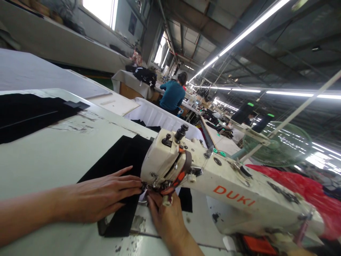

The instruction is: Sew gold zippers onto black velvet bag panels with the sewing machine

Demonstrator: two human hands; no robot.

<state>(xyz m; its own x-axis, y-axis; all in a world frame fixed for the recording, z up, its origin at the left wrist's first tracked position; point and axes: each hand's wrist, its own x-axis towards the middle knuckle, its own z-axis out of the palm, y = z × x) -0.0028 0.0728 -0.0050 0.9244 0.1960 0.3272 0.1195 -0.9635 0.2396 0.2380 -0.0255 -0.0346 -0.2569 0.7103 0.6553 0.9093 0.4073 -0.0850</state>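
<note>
A white sewing machine (229,188) with orange lettering stands across the worktable. Black fabric (122,153) lies under its head and spreads to the left, with one strip hanging toward the near edge. Flat on that fabric rests my left hand (106,195), fingers stretched toward the needle area. My right hand (166,213) is beneath the machine head, close to the presser foot; its fingertips are partly hidden there, and whatever they pinch cannot be made out. A smaller black piece (185,200) shows to the right of the needle area.
More black fabric (29,113) lies at the table's left. Behind the machine is a white plastic bin (170,124) with dark pieces inside. A person in a teal top (172,94) sits farther off. A green fan (278,144) and red plastic sheeting (295,192) are at right.
</note>
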